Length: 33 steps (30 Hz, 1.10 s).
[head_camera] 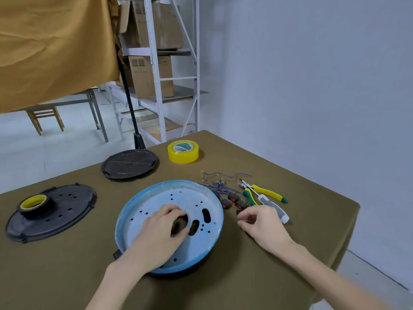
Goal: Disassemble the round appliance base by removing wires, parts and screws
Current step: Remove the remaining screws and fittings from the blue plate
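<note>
Base: the round blue-rimmed metal appliance base (169, 224) lies near the middle of the olive cloth-covered table (290, 276), open side up, its pale floor drilled with small holes and three oval slots.
Left hand: the left hand (161, 229) rests inside the base, fingers and thumb curled down into the nearest oval slot, gripping its edge.
Right hand: the right hand (261, 224) sits on the table just right of the base, fingertips drawn together as if pinching something small; what it is cannot be made out.
Removed parts: a tangle of blue wires with black and red switches (225, 191) lies beside the base's far right rim.
Tools: yellow-and-green pliers (263, 192) and a grey-and-white screwdriver (271, 208) lie just beyond.
Handling: the base looks a thin, stiff, light pan, probably smooth and prone to sliding on the cloth; slot edges may be sharp. The rim or a slot seems the surest hold.
</note>
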Each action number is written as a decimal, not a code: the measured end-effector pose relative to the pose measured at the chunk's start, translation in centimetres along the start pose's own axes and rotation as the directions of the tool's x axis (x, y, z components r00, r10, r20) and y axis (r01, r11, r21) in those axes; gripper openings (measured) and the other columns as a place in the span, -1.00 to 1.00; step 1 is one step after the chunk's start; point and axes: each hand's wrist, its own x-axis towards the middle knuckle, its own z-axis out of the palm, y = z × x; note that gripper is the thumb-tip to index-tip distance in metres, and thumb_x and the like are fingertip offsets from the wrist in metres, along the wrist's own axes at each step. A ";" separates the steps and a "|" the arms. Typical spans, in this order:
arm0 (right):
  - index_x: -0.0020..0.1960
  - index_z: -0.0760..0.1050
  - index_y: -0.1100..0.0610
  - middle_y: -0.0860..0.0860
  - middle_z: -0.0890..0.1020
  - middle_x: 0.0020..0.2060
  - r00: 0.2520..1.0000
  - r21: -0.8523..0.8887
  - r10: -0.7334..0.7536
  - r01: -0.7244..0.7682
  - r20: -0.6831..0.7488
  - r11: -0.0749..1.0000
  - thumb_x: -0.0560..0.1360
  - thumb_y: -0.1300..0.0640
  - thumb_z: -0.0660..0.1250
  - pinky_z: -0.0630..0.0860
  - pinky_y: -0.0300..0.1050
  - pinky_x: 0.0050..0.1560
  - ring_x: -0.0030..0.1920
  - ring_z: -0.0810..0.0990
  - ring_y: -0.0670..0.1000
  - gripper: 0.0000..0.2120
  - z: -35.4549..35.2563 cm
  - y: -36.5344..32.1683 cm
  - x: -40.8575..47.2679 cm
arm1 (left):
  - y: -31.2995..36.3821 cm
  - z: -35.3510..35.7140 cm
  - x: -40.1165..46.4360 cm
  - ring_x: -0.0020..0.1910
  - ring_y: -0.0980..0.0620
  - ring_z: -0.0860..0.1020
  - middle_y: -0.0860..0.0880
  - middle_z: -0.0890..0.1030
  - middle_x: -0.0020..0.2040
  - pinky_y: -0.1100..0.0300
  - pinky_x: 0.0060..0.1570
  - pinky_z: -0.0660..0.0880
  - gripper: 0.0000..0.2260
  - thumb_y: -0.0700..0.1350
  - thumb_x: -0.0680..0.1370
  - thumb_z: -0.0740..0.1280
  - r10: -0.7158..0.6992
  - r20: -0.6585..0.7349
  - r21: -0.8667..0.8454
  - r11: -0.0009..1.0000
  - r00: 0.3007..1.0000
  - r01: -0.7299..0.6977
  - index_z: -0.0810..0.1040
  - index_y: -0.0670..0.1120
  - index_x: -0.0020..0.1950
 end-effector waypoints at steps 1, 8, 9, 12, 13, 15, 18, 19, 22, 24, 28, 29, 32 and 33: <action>-0.09 0.73 0.01 -0.18 0.70 -0.20 0.999 -0.047 -0.032 0.032 0.006 0.998 0.46 0.18 0.51 0.58 -0.23 -0.06 -0.15 0.65 -0.18 -0.91 0.2 -0.1 -0.2 | 0.0 0.0 0.0 0.38 0.06 0.40 0.21 0.38 0.44 0.11 0.46 0.28 -0.66 0.09 0.65 0.34 -0.001 0.003 -0.003 1.000 1.000 0.001 0.48 0.15 0.43; -0.14 0.72 0.00 -0.17 0.66 -0.31 0.998 0.022 -0.043 0.044 -0.044 0.999 0.45 0.18 0.55 0.45 -0.36 -0.24 -0.27 0.57 -0.14 -0.91 -0.1 1.0 -1.2 | 0.1 -0.1 -0.2 0.39 0.06 0.41 0.20 0.38 0.45 0.08 0.47 0.33 -0.68 0.09 0.66 0.33 -0.005 0.007 -0.012 1.000 1.000 0.005 0.52 0.14 0.41; -0.13 0.72 0.00 -0.19 0.66 -0.33 0.998 0.033 -0.029 0.031 -0.052 0.999 0.46 0.18 0.55 0.43 -0.38 -0.26 -0.28 0.57 -0.16 -0.92 -0.3 1.3 -1.4 | 0.0 -0.1 -0.2 0.39 0.06 0.41 0.20 0.38 0.46 0.08 0.47 0.32 -0.68 0.09 0.66 0.33 -0.003 0.004 -0.007 1.000 1.000 0.003 0.52 0.13 0.41; -0.11 0.72 -0.03 -0.18 0.67 -0.35 0.999 0.063 -0.023 0.025 -0.021 0.998 0.47 0.16 0.54 0.42 -0.39 -0.27 -0.31 0.56 -0.18 -0.91 -0.6 1.9 -1.8 | 0.1 0.0 -0.1 0.39 0.06 0.41 0.19 0.37 0.46 0.09 0.48 0.30 -0.68 0.10 0.66 0.33 -0.002 0.003 -0.002 1.000 1.000 0.002 0.52 0.13 0.41; -0.09 0.70 -0.07 -0.18 0.67 -0.35 0.999 0.090 -0.040 0.040 -0.004 0.995 0.46 0.15 0.55 0.42 -0.39 -0.27 -0.34 0.54 -0.17 -0.88 -0.5 1.8 -1.9 | 0.1 0.0 -0.1 0.39 0.06 0.41 0.19 0.37 0.46 0.09 0.47 0.29 -0.68 0.10 0.66 0.33 -0.001 0.003 -0.001 1.000 1.000 0.001 0.52 0.13 0.41; -0.03 0.64 -0.13 -0.17 0.65 -0.35 0.996 0.120 -0.085 0.081 0.031 0.989 0.44 0.13 0.56 0.43 -0.38 -0.24 -0.36 0.51 -0.16 -0.79 0.0 1.2 -2.0 | 0.1 0.0 -0.1 0.39 0.06 0.41 0.19 0.37 0.46 0.09 0.47 0.28 -0.69 0.10 0.66 0.33 -0.001 0.004 -0.001 1.000 1.000 0.001 0.52 0.13 0.40; 0.07 0.57 -0.12 -0.10 0.61 -0.34 0.992 0.067 -0.114 0.110 0.050 0.992 0.40 0.03 0.59 0.42 -0.34 -0.25 -0.33 0.50 -0.13 -0.69 1.1 0.4 -1.9 | 0.2 -0.2 -0.3 0.39 0.06 0.41 0.19 0.38 0.46 0.08 0.48 0.29 -0.70 0.09 0.66 0.33 -0.007 -0.001 -0.016 1.000 1.000 0.007 0.53 0.13 0.39; 0.07 0.57 -0.11 -0.07 0.58 -0.34 0.994 0.053 -0.110 0.109 0.026 0.993 0.40 -0.01 0.58 0.42 -0.32 -0.25 -0.31 0.50 -0.12 -0.70 1.2 0.3 -1.7 | 0.3 -0.3 -0.4 0.39 0.06 0.41 0.19 0.39 0.46 0.07 0.48 0.30 -0.70 0.09 0.66 0.33 -0.010 -0.004 -0.029 1.000 1.000 0.009 0.53 0.14 0.39; -0.01 0.63 -0.05 -0.05 0.56 -0.34 0.994 0.039 -0.097 0.099 -0.057 0.994 0.47 -0.02 0.52 0.44 -0.24 -0.23 -0.29 0.50 -0.10 -0.87 0.8 0.8 -0.8 | 0.6 -0.7 -0.5 0.37 0.08 0.44 0.19 0.44 0.40 0.06 0.46 0.34 -0.73 0.06 0.65 0.34 -0.007 -0.018 -0.069 0.998 1.000 0.005 0.55 0.15 0.36; -0.05 0.67 -0.06 -0.08 0.56 -0.28 0.993 -0.040 -0.119 0.120 0.018 0.992 0.49 0.01 0.50 0.45 -0.23 -0.20 -0.26 0.51 -0.10 -0.95 0.3 0.9 -0.3 | 0.7 -0.9 -0.5 0.32 0.09 0.48 0.20 0.51 0.31 0.08 0.43 0.37 -0.76 0.04 0.65 0.35 -0.006 -0.031 -0.103 0.995 0.999 0.003 0.56 0.16 0.32; -0.19 0.61 -0.07 -0.09 0.56 -0.23 0.991 -0.107 -0.104 0.113 0.081 0.988 0.51 0.10 0.48 0.47 -0.22 -0.17 -0.23 0.52 -0.12 -0.87 0.3 0.9 -0.1 | 0.9 -1.1 -0.6 0.27 0.11 0.50 0.21 0.54 0.23 0.08 0.38 0.39 -0.77 0.03 0.65 0.34 -0.007 -0.025 -0.094 0.996 1.000 0.005 0.57 0.16 0.31; -0.20 0.60 -0.07 -0.10 0.56 -0.23 0.993 -0.117 -0.097 0.104 0.067 0.988 0.52 0.11 0.47 0.45 -0.25 -0.17 -0.24 0.51 -0.13 -0.85 0.3 1.1 -0.1 | 0.8 -1.1 -0.6 0.26 0.11 0.50 0.22 0.54 0.22 0.07 0.38 0.39 -0.78 0.04 0.65 0.34 -0.008 -0.025 -0.093 0.996 1.000 0.006 0.57 0.16 0.31; -0.17 0.65 0.00 -0.13 0.55 -0.25 0.997 -0.153 -0.074 0.070 -0.018 0.986 0.54 0.13 0.45 0.36 -0.37 -0.21 -0.23 0.50 -0.15 -0.88 -0.3 2.4 -0.5 | 0.8 -1.2 -0.6 0.27 0.12 0.49 0.22 0.54 0.22 0.08 0.39 0.38 -0.79 0.04 0.66 0.34 -0.008 -0.035 -0.097 0.995 0.999 0.004 0.57 0.17 0.30; -0.16 0.68 0.02 -0.13 0.56 -0.25 0.997 -0.164 -0.063 0.054 -0.049 0.985 0.54 0.14 0.45 0.35 -0.38 -0.22 -0.24 0.50 -0.16 -0.89 -0.7 2.7 -0.6 | 0.9 -1.2 -0.6 0.27 0.12 0.49 0.22 0.54 0.23 0.08 0.39 0.38 -0.79 0.03 0.66 0.34 -0.007 -0.044 -0.103 0.995 0.999 0.003 0.57 0.17 0.29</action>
